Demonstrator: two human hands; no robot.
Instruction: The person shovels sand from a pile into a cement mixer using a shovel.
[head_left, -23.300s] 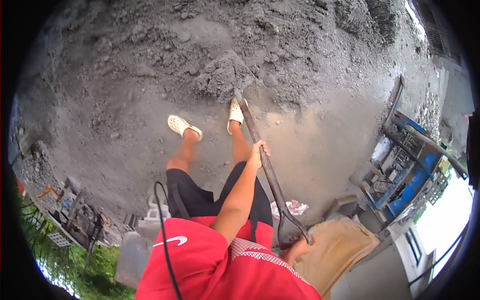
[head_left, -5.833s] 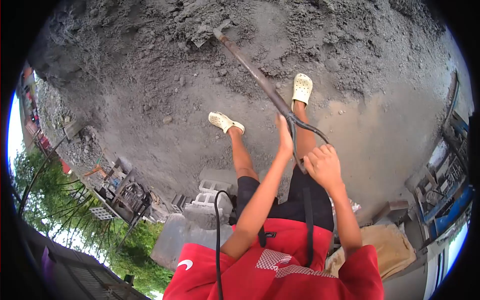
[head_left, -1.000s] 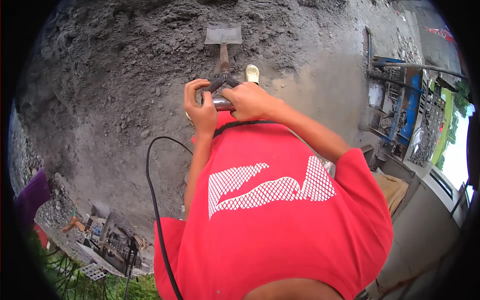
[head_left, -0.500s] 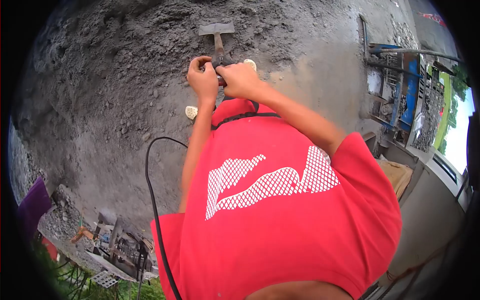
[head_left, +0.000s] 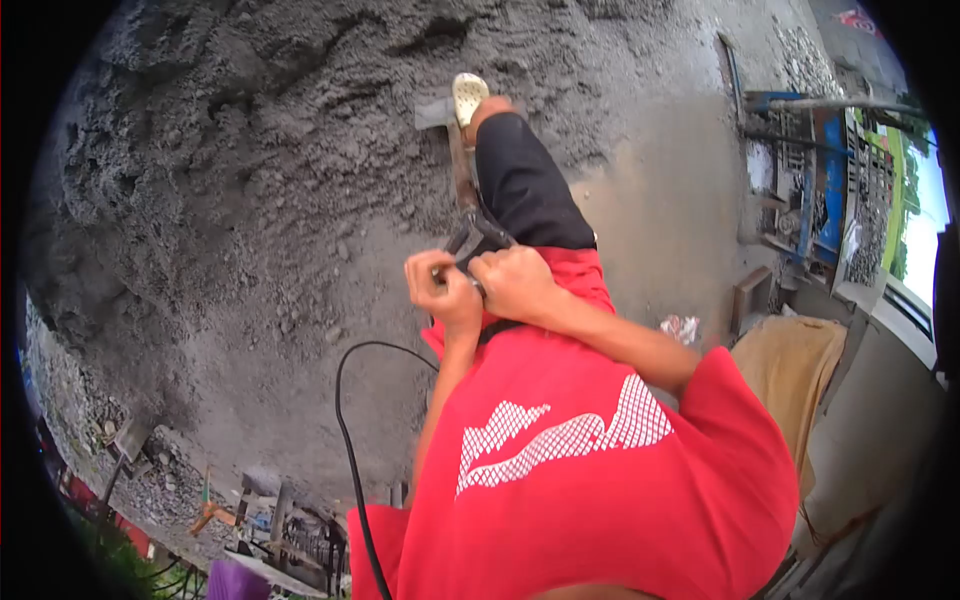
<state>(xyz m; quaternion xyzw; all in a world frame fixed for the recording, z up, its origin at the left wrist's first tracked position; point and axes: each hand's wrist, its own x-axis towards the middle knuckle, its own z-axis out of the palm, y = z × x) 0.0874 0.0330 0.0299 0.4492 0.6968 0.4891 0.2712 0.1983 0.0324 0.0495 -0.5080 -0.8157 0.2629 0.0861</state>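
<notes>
Left hand [head_left: 443, 292] and right hand [head_left: 516, 284] are wrapped round the grip of a shovel [head_left: 461, 178], side by side, covering most of its crossbar. Beyond them the forked handle narrows to a shaft, leading to the blade [head_left: 432, 113] at the grey soil [head_left: 270, 200]. A cream perforated clog [head_left: 468, 97] hides the blade's right part; whether it presses down cannot be told. Farther right, blue metal framework [head_left: 829, 190] is hard to make out.

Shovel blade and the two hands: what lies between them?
In the head view, the shaft and then the forked handle lie between the shovel blade and the left hand and right hand. A leg appears alongside.
</notes>
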